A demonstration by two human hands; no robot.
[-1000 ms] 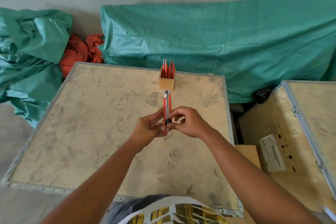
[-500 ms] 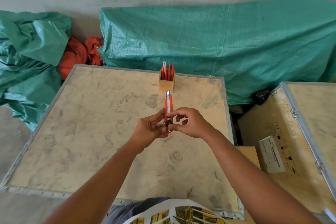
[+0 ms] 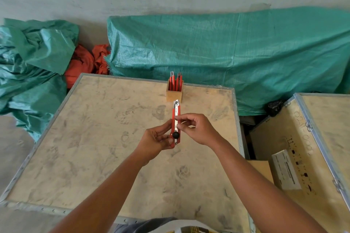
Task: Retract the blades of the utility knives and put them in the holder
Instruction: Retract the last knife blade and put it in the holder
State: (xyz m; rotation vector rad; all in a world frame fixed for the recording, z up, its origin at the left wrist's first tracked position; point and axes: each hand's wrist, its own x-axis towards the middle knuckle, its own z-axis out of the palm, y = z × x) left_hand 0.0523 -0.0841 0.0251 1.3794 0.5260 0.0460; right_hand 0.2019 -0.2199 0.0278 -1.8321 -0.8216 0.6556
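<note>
Left hand (image 3: 155, 141) gripping red utility knife (image 3: 175, 119) at butt, right hand (image 3: 197, 129) pinching mid-body, tip pointing toward wooden holder (image 3: 174, 94).

head cam: 1 view | worn, looks forward-down | close over both hands (image 3: 178, 134) | wooden crate top (image 3: 94, 138) fills mid-frame | wall at top edge

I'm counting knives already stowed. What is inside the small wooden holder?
The wooden holder contains red utility knives standing upright, tops sticking out. Its walls hide their lower parts, so the exact count is unclear.
</note>
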